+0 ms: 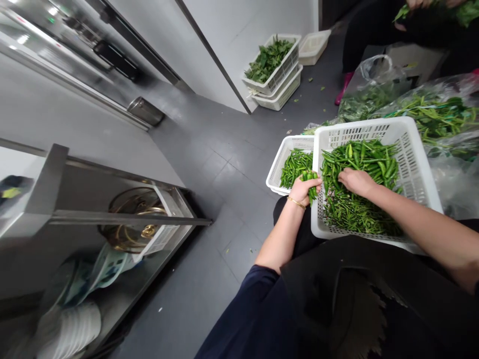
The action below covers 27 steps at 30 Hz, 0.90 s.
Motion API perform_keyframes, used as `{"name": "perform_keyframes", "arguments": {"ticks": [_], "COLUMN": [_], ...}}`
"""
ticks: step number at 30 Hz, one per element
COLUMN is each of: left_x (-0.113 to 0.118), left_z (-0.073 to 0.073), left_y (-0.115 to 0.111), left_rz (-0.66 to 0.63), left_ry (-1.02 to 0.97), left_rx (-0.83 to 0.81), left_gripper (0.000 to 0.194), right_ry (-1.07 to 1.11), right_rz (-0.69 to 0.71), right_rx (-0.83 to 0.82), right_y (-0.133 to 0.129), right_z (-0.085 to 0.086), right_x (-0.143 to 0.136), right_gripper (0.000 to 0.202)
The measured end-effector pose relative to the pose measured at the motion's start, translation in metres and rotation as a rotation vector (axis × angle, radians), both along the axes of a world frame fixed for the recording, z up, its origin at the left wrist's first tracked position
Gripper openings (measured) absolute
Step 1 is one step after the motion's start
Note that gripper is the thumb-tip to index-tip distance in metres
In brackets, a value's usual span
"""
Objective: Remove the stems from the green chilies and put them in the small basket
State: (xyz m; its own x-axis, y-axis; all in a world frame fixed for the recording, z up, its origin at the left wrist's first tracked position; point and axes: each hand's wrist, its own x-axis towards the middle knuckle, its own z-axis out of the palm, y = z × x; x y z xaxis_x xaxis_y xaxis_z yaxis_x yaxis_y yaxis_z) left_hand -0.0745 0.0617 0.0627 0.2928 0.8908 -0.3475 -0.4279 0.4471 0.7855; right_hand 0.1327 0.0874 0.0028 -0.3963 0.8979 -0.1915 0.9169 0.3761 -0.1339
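Note:
On my lap rests a large white slotted plastic basket (424, 174), holding green chili peppers (374, 154) at the far side and a heap of thin green stems (362, 214) nearer me. My left hand (302, 188) is closed around a bunch of green chilies (310, 180), beside the basket's left wall. In among the peppers, my right hand (355, 180) has its fingers bent down and together; whatever they pinch is hidden. A smaller white basket (275, 167) with more green chilies (297, 167) stands just left of the large one.
Stacked white baskets of leafy greens (271, 60) stand by the wall. Plastic bags of greens (441, 112) lie at the right, near another person's hands (419, 4) holding leaves. A steel shelf (130, 219) with bowls and plates runs along the left. Grey floor (224, 169) lies between.

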Motion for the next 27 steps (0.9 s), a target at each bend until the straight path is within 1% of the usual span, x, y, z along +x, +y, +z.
{"name": "perform_keyframes", "arguments": {"ticks": [3,4,6,7,9,11,13,15,17,19,21,22,25,27], "left_x": [0.01,0.013,0.016,0.017,0.015,0.012,0.009,0.007,0.007,0.01,0.017,0.022,0.038,0.047], "left_z": [-0.002,-0.002,-0.001,0.0,0.001,0.002,0.002,0.001,-0.003,-0.009,-0.014,-0.015,-0.018,-0.018], "left_y": [0.0,0.001,0.001,0.002,0.002,0.0,-0.002,-0.004,-0.006,-0.006,-0.006,-0.005,-0.004,-0.006], "left_rz": [0.04,0.045,0.044,0.041,0.034,0.016,-0.001,-0.018,-0.016,0.022,0.083,0.108,0.149,0.18], "left_ry": [-0.041,-0.06,-0.094,-0.105,-0.114,-0.1,-0.079,-0.056,-0.017,0.034,0.088,0.114,0.181,0.197], "left_rx": [-0.004,-0.001,0.008,0.009,-0.001,-0.024,-0.045,-0.063,-0.082,-0.091,-0.06,-0.033,0.053,0.076], "left_gripper": [0.036,0.036,0.034,0.033,0.031,0.032,0.032,0.033,0.034,0.035,0.037,0.038,0.044,0.045], "right_ry": [0.211,0.242,0.195,0.13,-0.009,-0.092,-0.109,-0.085,-0.021,0.087,0.223,0.282,0.344,0.379], "right_rz": [-0.083,-0.102,-0.108,-0.107,-0.131,-0.204,-0.254,-0.213,-0.155,-0.177,-0.228,-0.225,-0.142,-0.14], "right_rx": [0.062,0.076,0.067,0.038,-0.041,-0.079,-0.071,-0.082,-0.101,-0.101,-0.094,-0.093,-0.066,-0.039], "right_y": [0.004,0.004,0.004,0.004,0.003,0.004,0.004,0.006,0.009,0.011,0.008,0.005,-0.016,-0.035], "right_z": [0.018,0.022,0.026,0.024,0.016,0.004,-0.007,-0.015,-0.017,-0.011,0.003,0.012,0.038,0.049], "right_x": [0.02,0.023,0.022,0.018,0.003,-0.013,-0.024,-0.026,-0.022,-0.015,-0.009,-0.008,-0.012,-0.018], "right_gripper": [0.03,0.03,0.03,0.031,0.035,0.039,0.043,0.04,0.033,0.027,0.023,0.022,0.023,0.025]}}
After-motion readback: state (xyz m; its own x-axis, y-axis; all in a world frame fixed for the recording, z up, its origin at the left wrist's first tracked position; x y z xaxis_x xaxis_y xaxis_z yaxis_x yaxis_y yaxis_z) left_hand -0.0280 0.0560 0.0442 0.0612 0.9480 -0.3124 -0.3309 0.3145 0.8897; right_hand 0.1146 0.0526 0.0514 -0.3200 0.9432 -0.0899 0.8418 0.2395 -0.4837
